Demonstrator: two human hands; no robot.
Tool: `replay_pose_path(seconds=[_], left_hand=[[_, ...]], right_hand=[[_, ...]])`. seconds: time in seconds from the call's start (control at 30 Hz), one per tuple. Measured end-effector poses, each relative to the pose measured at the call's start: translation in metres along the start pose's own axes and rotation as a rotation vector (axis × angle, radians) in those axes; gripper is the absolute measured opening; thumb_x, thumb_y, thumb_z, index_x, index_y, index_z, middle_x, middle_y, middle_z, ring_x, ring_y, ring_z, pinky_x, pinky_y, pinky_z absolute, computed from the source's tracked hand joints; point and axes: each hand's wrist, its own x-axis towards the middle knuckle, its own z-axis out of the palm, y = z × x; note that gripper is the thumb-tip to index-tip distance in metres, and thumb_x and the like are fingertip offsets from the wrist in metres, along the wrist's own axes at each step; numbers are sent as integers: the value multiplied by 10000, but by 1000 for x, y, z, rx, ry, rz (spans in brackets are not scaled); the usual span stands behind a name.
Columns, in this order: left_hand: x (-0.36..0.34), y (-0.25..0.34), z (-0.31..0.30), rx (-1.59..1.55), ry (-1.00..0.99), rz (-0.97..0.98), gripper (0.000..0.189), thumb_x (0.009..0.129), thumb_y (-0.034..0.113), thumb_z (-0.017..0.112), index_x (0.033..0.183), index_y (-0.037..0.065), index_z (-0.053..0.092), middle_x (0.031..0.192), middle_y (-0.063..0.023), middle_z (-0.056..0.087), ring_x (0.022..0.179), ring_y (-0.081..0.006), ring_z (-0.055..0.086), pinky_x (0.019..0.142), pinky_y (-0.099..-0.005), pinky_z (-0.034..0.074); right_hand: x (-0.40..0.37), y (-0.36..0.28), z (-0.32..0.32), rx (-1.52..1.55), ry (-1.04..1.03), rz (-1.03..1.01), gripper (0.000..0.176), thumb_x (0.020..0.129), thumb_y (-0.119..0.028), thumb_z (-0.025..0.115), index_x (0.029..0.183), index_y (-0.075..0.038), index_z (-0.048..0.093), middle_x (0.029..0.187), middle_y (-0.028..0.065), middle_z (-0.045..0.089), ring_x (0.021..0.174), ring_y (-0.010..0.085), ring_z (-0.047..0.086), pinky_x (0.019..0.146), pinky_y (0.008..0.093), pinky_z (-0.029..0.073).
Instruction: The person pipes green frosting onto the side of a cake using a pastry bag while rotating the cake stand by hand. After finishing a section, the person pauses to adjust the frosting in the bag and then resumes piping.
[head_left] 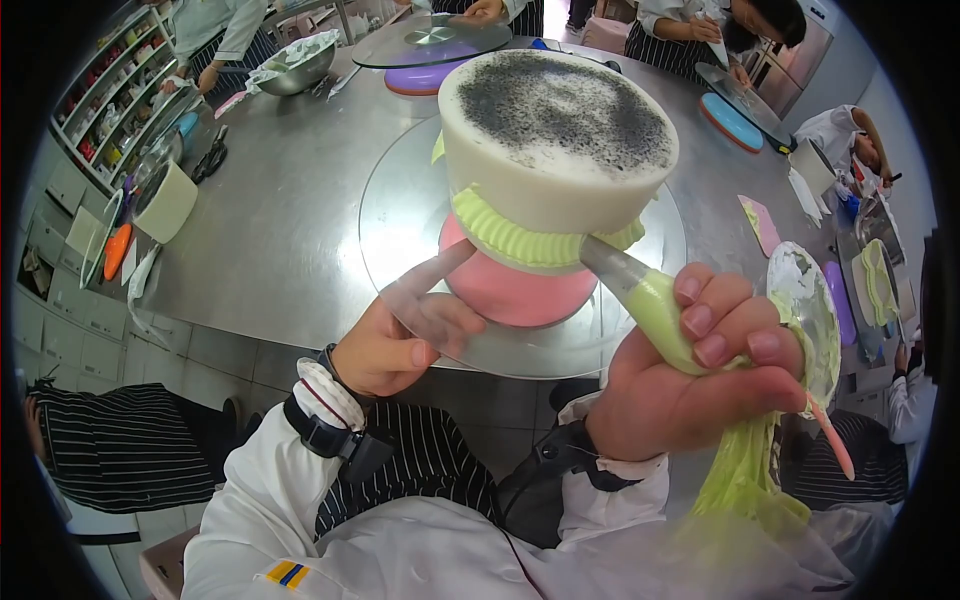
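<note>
Schematically, the right hand grips a piping bag, nozzle against the green ruffle low on the cake form; the left hand, open, meets the glass turntable. Even pressure and steady rotation favour uniform folds.

From here I'm looking into a pastry kitchen or baking classroom: a steel desk with cake turntables, a metal bowl of cream at far left, people in white jackets and striped aprons, stocked shelves at left.
</note>
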Motion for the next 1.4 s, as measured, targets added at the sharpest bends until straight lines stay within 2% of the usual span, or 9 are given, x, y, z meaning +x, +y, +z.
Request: replay_pose_path(seconds=[0.4,0.47,1.27,1.33,1.4], left_hand=[[1,1,2,20,21,-23,1052,637,231,840,1427,31,175,1054,-88,623,995,-178,575,904,-307,411],[2,-1,5,-2,45,30,1067,650,196,834,1431,-16,138,1010,-147,624,843,-129,592,809,-245,424],[1,-3,3,-20,32,36,1038,685,205,812,1437,1,126,1022,-142,621,826,-125,599,826,-254,430],[1,-2,2,-24,28,32,1036,686,205,811,1437,3,128,1022,-140,621,828,-125,599,827,-254,431],[1,-2,3,-29,25,29,1033,687,206,810,1438,4,129,1021,-139,621,829,-125,598,829,-254,431]], right_hand=[[1,0,0,12,-18,-1,374,926,-497,396,882,-148,523,628,-65,373,632,73,403,702,262,401],[1,0,0,16,-30,-4,374,927,-496,396,886,-147,524,629,-64,373,633,74,403,702,263,400],[1,2,-2,12,-13,-5,371,935,-488,386,881,-145,520,626,-64,372,624,72,402,702,264,401],[2,5,-10,-5,-83,-63,429,942,-514,290,908,-110,431,680,-14,409,619,119,438,651,298,468],[2,5,-10,-7,-87,-63,433,941,-516,287,908,-109,432,680,-14,410,619,118,439,652,298,468]])
